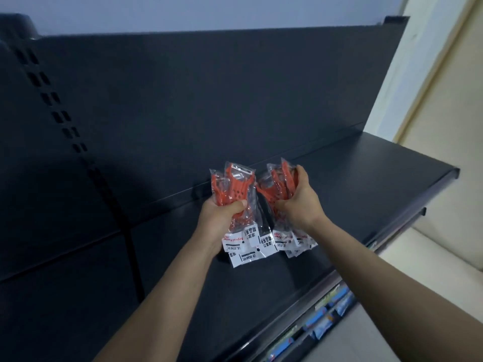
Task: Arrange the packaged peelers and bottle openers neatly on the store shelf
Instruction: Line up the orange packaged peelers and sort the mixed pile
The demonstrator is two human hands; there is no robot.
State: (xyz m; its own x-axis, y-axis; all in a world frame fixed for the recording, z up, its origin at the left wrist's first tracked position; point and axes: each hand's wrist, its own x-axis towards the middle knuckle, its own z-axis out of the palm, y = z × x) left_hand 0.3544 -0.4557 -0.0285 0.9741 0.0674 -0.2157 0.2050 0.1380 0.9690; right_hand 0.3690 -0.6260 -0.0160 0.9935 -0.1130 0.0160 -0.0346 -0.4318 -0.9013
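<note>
Left hand point(222, 214) grips one peeler bundle point(235, 184). Right hand point(300, 199) clutches a second bundle point(278, 186) at its 3 o'clock, over the shelf point(366, 184). Risk: both are fanned and slippery, so packs may slide free and land crooked.

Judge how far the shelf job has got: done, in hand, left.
Done: no neat row shows on the shelf yet. In hand: the left hand grips one bunch of orange packets, the right hand another bunch. Left: setting both down tidily.
</note>
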